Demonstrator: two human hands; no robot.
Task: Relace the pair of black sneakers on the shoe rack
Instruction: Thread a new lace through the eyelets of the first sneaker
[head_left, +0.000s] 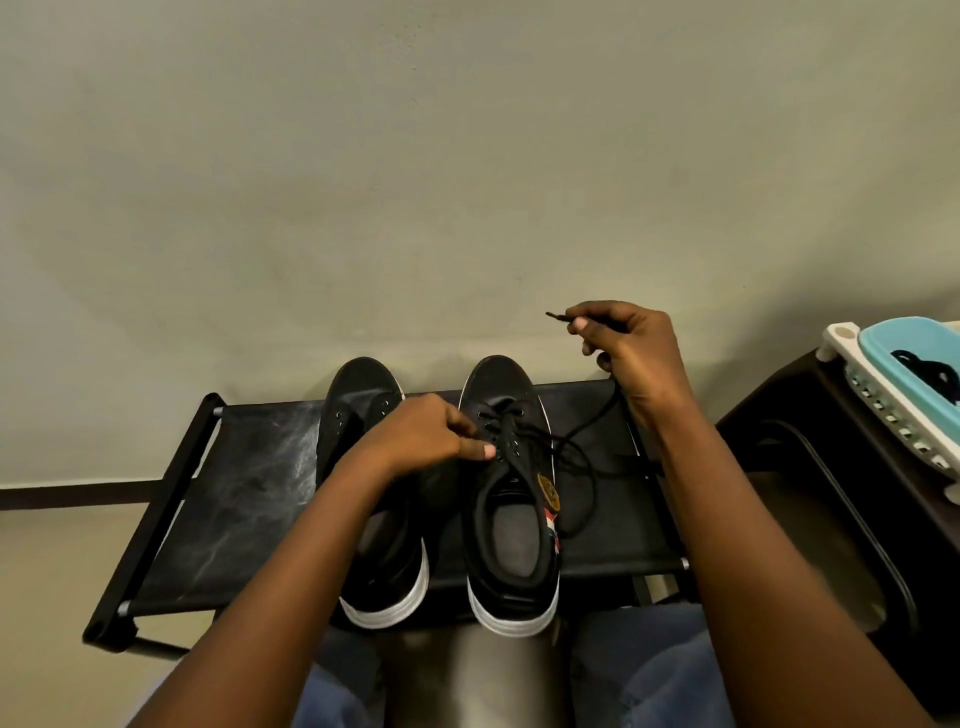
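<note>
- Bare fabric of the shoe rack (234, 493) lies open to the left of the left sneaker (363, 389).
- Only a narrow gap parts it from the right sneaker (501, 384); the left hand (421, 436), pinching at that shoe's eyelets, and its forearm cross above the gap.
- Loose loops of lace (587, 467) sprawl over the rack's right side, rising to the right hand (634, 353) gripping its end.
- A dark stand (831, 467) bearing a basket (883, 353) crowds the rack's right end; the wall (467, 182) rises just behind the toes.
</note>
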